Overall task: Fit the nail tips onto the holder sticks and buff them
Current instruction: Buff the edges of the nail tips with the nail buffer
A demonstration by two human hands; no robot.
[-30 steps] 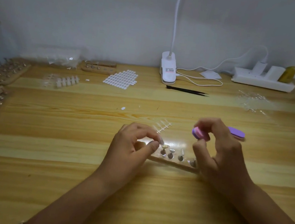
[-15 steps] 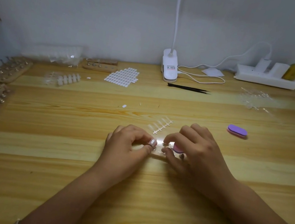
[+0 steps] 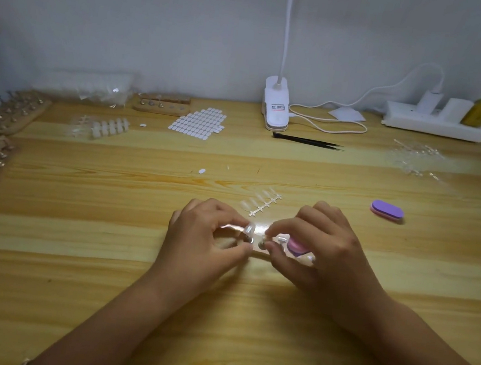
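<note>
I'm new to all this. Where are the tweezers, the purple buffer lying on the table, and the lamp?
Tweezers (image 3: 308, 141): head view, middle of the black arms.
Purple buffer (image 3: 387, 209): head view, its purple top face.
Lamp (image 3: 275, 107): head view, front of its white clip base.

Over the last 1 second the right hand (image 3: 324, 253) has dropped from above the holder block (image 3: 258, 256) onto it. Its thumb and forefinger now sit just beside the left hand (image 3: 205, 235), and the pink buffer (image 3: 296, 245) is tucked under its curled fingers rather than held up. The left hand's pinch now seems to close on a clear nail tip (image 3: 249, 229) at the block's left end, and the purple buffer (image 3: 387, 211) is no longer half hidden behind the right hand.
</note>
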